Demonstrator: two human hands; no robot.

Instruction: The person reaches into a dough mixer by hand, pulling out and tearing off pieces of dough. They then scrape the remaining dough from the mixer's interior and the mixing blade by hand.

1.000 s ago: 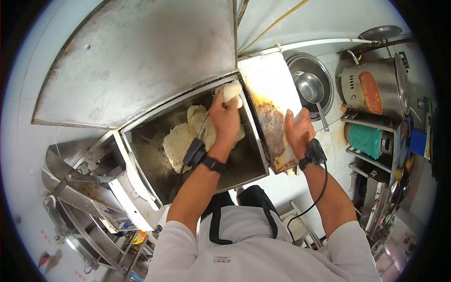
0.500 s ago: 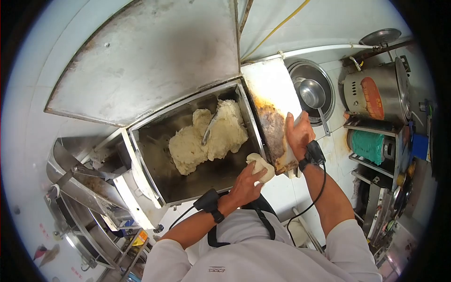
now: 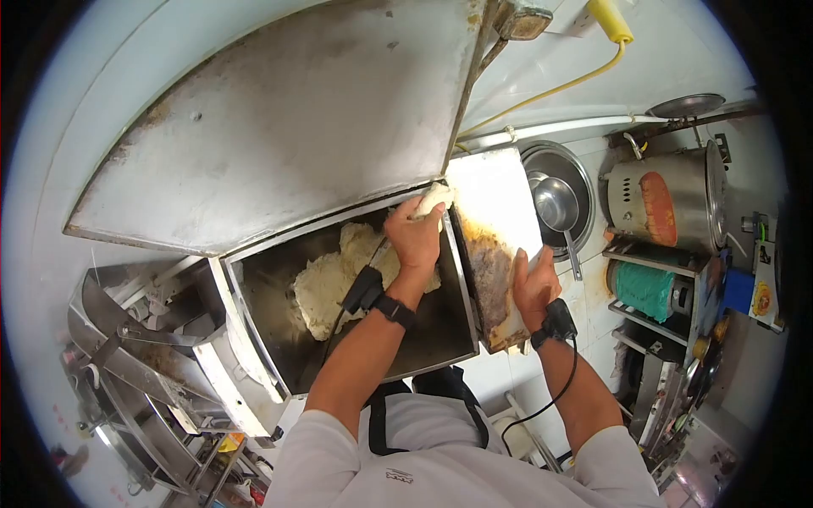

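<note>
My left hand (image 3: 413, 237) is closed on a small pale dough piece (image 3: 435, 201) at the top right corner of a metal machine bin (image 3: 440, 343). Inside the bin lies a large lumpy mass of dough (image 3: 326, 284), partly covered by my left arm. My right hand (image 3: 535, 284) rests at the right edge of a stained white housing (image 3: 487, 245) beside the bin. Its thumb and fingers are apart and nothing shows in them.
A raised metal lid (image 3: 279, 118) stands behind the bin. On the right are a bowl with a ladle (image 3: 556, 204), a large steel pot (image 3: 665, 199) and a rack (image 3: 648, 324) with a green-covered container. A metal chute (image 3: 152, 356) is at the left.
My left hand has moved from the bin's near right corner to its far right corner with the dough piece. My right hand stays at the housing edge. The view has shifted slightly.
</note>
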